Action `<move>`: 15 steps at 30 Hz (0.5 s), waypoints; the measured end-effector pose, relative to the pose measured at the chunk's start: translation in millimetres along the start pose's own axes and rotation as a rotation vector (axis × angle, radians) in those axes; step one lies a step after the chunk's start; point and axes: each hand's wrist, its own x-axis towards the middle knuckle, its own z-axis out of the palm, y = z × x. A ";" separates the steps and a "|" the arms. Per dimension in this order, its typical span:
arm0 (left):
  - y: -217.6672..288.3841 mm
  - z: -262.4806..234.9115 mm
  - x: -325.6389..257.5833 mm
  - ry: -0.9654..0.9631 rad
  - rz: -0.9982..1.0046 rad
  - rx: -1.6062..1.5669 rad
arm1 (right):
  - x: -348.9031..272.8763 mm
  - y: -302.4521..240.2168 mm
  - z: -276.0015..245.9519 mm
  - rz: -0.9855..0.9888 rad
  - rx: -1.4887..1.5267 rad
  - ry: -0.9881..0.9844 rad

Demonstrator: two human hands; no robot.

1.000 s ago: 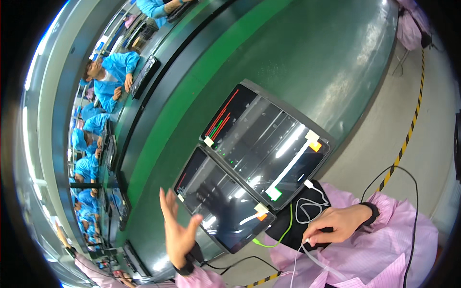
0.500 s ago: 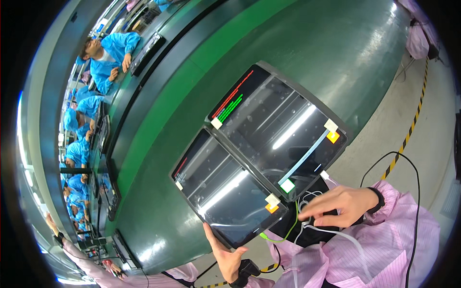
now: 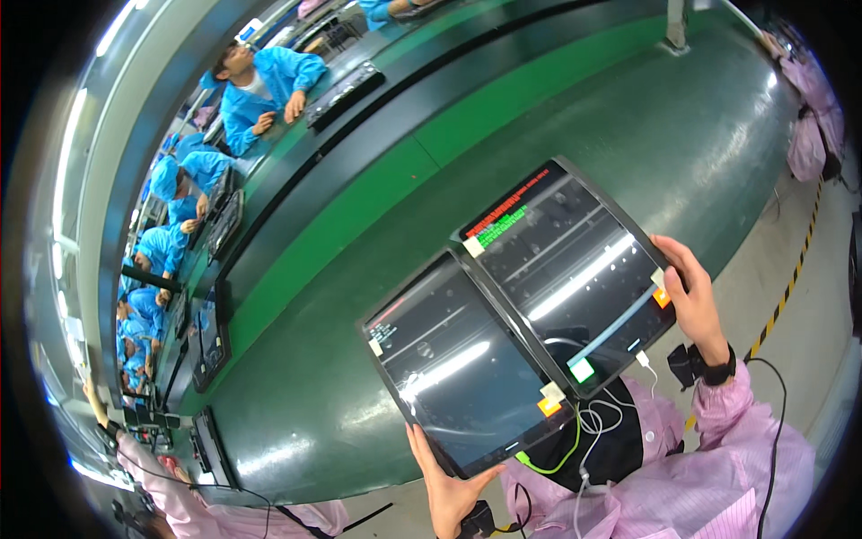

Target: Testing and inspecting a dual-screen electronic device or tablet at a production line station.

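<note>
Two dark flat-screen tablets lie side by side at an angle over the green bench. The left tablet (image 3: pixel 467 359) has my left hand (image 3: pixel 449 485) at its lower left corner, fingers along the edge and thumb by the bottom rim. On the right tablet (image 3: pixel 584 269), my right hand (image 3: pixel 700 301) grips the right edge, thumb in front. Red and green lines of text glow along the top of the right screen. A green cable (image 3: pixel 566 458) plugs into the left tablet's lower edge; a white plug (image 3: pixel 643 359) sits at the right one's. Small pale and orange stickers mark both.
The green bench (image 3: pixel 305 404) curves around, with a dark conveyor strip behind it. Several people in blue (image 3: pixel 269 90) sit across it beside dark panels (image 3: pixel 346 94). A sleeve in pink (image 3: pixel 171 485) reaches in at the left. White cables (image 3: pixel 597 422) hang before my body. Yellow-black tape (image 3: pixel 790 269) marks the floor.
My right hand has left the white cables and taken hold of the right tablet's edge. The view has shifted, so the tablets appear lower and further right. My left hand stays at the left tablet's corner.
</note>
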 end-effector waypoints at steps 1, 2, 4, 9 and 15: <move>-3.7 2.0 -0.5 0.016 -0.004 -0.043 | -0.8 1.8 -2.4 -0.003 0.014 -0.022; -6.3 2.6 0.1 0.030 -0.001 -0.051 | -0.6 3.7 -4.6 -0.004 0.026 -0.043; -8.4 0.8 -0.5 0.050 0.042 -0.120 | -4.4 -9.1 -7.9 -0.055 -0.105 -0.157; 4.1 -3.9 4.4 0.031 -0.006 -0.227 | 2.6 -13.5 -19.9 -0.011 -0.118 -0.290; 5.4 -2.1 1.5 0.060 0.039 -0.164 | 4.2 -9.4 -32.2 -0.027 -0.132 -0.398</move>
